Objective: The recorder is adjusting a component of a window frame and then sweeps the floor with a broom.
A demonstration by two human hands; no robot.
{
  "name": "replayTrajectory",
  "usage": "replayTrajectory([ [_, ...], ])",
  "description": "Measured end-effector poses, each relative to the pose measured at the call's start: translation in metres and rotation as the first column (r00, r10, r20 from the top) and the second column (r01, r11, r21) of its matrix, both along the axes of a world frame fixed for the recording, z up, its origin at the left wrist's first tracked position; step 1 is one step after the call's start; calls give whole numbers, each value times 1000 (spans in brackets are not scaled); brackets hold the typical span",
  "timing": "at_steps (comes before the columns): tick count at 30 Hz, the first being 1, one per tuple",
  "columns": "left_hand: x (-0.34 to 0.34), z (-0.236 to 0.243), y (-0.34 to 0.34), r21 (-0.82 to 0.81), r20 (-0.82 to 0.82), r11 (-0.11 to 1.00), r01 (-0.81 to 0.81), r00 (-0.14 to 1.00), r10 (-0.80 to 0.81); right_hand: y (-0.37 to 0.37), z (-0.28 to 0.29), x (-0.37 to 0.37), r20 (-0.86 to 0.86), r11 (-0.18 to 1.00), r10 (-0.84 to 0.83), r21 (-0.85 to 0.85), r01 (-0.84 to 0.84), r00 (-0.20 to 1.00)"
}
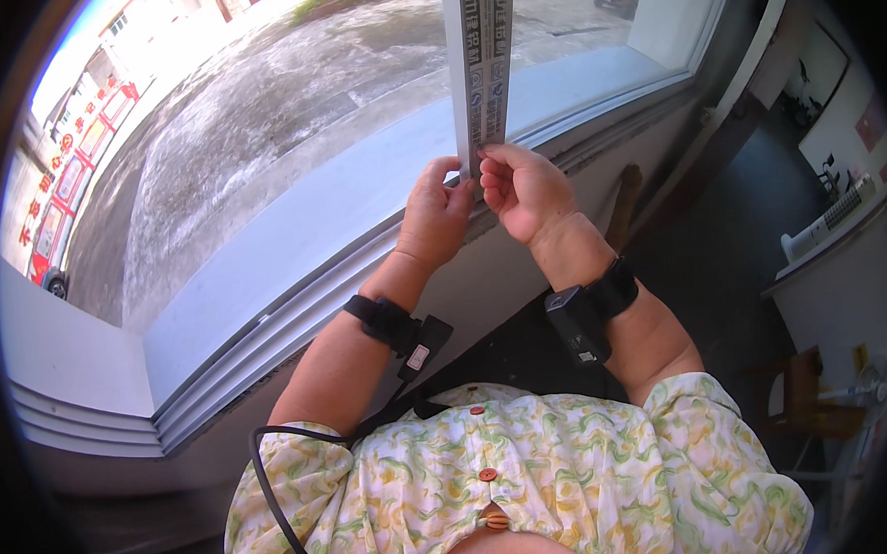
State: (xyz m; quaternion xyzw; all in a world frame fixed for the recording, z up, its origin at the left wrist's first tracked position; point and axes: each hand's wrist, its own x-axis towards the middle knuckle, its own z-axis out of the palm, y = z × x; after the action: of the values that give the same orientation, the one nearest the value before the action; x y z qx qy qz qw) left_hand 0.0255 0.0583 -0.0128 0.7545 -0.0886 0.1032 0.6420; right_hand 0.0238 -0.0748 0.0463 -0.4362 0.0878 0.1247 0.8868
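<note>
A vertical window post stands in front of me, its right face covered by a grey protective film with dark print. My left hand is closed at the post's lower left edge, thumb and forefinger bent against it. On the other side, my right hand has its fingers curled in, with thumb and forefinger pinched at the film's lower end. The fingertips of both hands nearly meet at the foot of the post. Exactly how much film lies between the right fingertips is hidden.
Below the hands runs a white sliding-window track, with a broad pale sill beyond it. Outside lies wet-looking paved ground. A dark cable hangs by my left side. At right are a white counter and a wooden chair.
</note>
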Motion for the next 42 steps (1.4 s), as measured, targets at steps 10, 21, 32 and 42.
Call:
replayTrajectory([
  [10, 1, -3, 2, -42, 0, 998, 36, 999, -36, -3, -7, -14, 28, 1000, 6, -9, -6, 1000],
  [21, -1, 1, -1, 48, -6, 999, -2, 1000, 3, -7, 3, 2, -49, 999, 29, 30, -27, 998],
  [32, 0, 2, -1, 78, 43, 997, -9, 999, 5, 10, 12, -18, 343, 970, -186, -83, 226, 921],
  [42, -5, 5, -2, 105, -45, 994, 10, 999, -6, -11, -15, -8, 649, 700, -35, -528, 482, 760],
])
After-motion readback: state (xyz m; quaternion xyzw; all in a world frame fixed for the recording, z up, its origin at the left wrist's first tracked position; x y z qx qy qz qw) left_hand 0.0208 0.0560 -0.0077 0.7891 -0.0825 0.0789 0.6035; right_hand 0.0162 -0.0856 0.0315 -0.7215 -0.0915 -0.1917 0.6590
